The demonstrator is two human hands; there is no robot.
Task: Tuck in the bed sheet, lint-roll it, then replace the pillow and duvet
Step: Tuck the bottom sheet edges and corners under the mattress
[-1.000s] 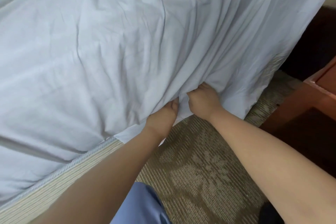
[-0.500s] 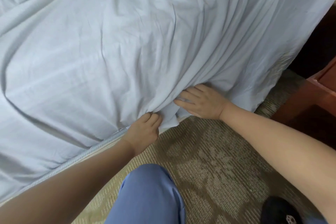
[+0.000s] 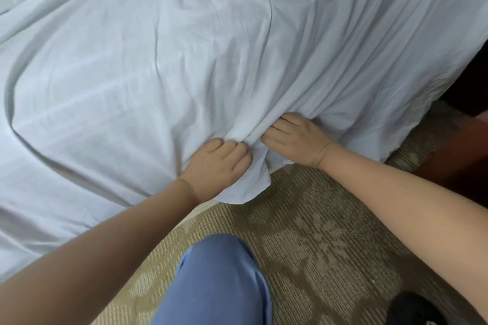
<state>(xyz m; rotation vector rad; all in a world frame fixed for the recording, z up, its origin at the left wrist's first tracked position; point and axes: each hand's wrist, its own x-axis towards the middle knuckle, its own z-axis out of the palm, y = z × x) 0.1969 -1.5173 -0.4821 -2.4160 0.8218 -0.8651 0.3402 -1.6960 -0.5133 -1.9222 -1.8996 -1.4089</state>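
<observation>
Carpet (image 3: 303, 219) below bed | left hand (image 3: 219, 163) curled on sheet (image 3: 184, 60), bunching it for tucking | right hand (image 3: 295, 137) flat, fingers pushing under fold

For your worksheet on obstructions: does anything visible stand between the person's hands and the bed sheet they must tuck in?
Nothing visible does. The left hand grips a bunched fold of the bed sheet at the bed's edge, and the right hand lies directly on the sheet beside it, fingertips under the fold. A loose flap hangs over the carpet.
</observation>
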